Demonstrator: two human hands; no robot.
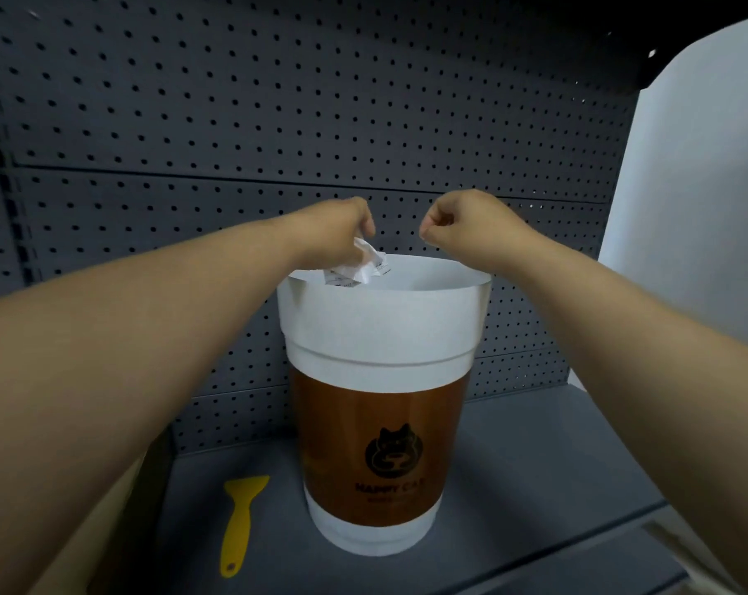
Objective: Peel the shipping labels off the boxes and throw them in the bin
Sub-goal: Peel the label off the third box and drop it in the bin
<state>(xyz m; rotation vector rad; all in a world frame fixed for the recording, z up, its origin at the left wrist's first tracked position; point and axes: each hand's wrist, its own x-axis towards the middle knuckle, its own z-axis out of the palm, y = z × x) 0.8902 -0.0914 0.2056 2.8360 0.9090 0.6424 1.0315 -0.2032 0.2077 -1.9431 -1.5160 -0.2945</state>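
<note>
A bin [380,324] shaped like a big coffee cup, white with a brown band and a cat logo, stands on the grey shelf in front of me. Over its far left rim, my left hand [342,225] pinches a crumpled white shipping label [357,266], which hangs down into the bin's opening. My right hand [462,221] hovers above the far right rim, its fingers curled shut with nothing visible in them. No boxes can be seen clearly.
A yellow plastic scraper [239,521] lies on the grey shelf [535,487] left of the bin. A dark pegboard wall [277,113] stands behind. A white panel [698,186] rises at the right. A brown cardboard edge [119,508] shows under my left forearm.
</note>
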